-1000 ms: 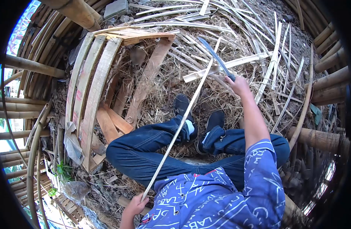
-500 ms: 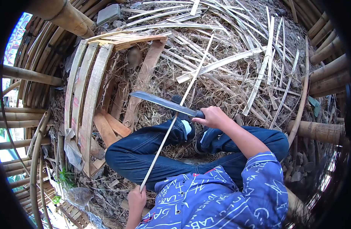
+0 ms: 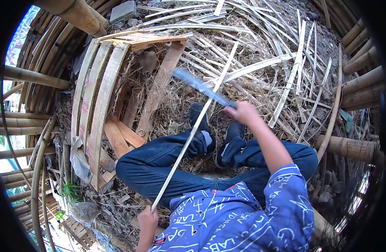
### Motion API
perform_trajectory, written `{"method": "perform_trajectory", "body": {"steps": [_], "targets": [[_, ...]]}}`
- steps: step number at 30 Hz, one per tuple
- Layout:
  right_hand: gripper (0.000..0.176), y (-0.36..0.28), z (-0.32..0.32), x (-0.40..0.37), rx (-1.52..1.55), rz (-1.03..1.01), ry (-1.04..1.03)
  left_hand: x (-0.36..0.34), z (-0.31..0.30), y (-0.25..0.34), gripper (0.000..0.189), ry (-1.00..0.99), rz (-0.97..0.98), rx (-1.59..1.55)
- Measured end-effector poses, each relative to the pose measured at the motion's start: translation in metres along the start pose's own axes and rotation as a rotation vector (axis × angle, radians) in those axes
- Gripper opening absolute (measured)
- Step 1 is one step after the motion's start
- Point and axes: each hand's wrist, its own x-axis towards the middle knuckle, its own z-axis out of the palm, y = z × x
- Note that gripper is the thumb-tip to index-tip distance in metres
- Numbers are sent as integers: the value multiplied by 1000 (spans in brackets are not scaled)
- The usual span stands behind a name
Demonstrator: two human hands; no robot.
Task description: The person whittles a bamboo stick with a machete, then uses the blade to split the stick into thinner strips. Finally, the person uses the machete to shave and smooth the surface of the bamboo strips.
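My left hand is closed round the near end of a long, thin bamboo strip, which slants up and away across my lap to beyond my shoes. In my right hand is the dark handle of a machete. Its long blade, slightly blurred, points up and left and crosses the strip past my feet. Both of my legs are folded in front of me, with the strip passing over the left one.
A slatted wooden crate stands at the left, with loose boards beside my knee. Many split bamboo strips and curled shavings cover the ground ahead. Bamboo poles line both sides. A grey block lies at the back.
My right hand has moved the machete forward and to the right along the strip, away from me. My left hand has stayed on the strip's near end, shifting slightly.
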Motion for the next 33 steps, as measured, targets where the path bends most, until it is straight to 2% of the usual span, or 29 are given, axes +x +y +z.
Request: {"method": "perform_trajectory", "body": {"steps": [2,3,4,7,9,10,12,13,17,19,20,22,25,29,33], "targets": [[62,48,-7,26,82,175,108,-12,-10,-10,24,5,1,21],[64,67,-25,30,156,249,10,-16,-13,-12,23,13,7,36],[65,75,-28,30,-77,162,123,-18,-15,-13,23,13,1,39],[65,72,-32,26,-181,106,197,-11,-12,-11,23,-14,-28,34],[61,64,-32,20,29,95,319,-9,-5,-18,24,-27,-31,-80],[61,55,-38,13,30,107,318,-7,0,-21,24,-34,-23,-74],[54,37,-50,-4,388,46,220,-4,10,-29,23,14,18,-106],[49,27,-51,-12,470,43,206,-2,12,-31,23,9,30,-103],[51,15,-61,-30,267,-111,208,-2,22,-46,23,21,36,-145],[55,18,-67,-29,-64,-87,158,-7,15,-50,22,27,34,-84],[61,32,-69,-22,-79,-57,81,-14,21,-65,22,27,33,-82],[64,65,-70,-7,-136,25,156,-22,44,-114,19,67,42,-24],[65,75,-64,-8,-304,52,113,-21,63,-129,16,132,74,-45],[66,80,-56,-7,-272,72,182,-16,69,-136,16,128,74,-45],[64,74,-67,-12,-212,-10,303,-12,39,-100,15,33,-3,-36]]}}
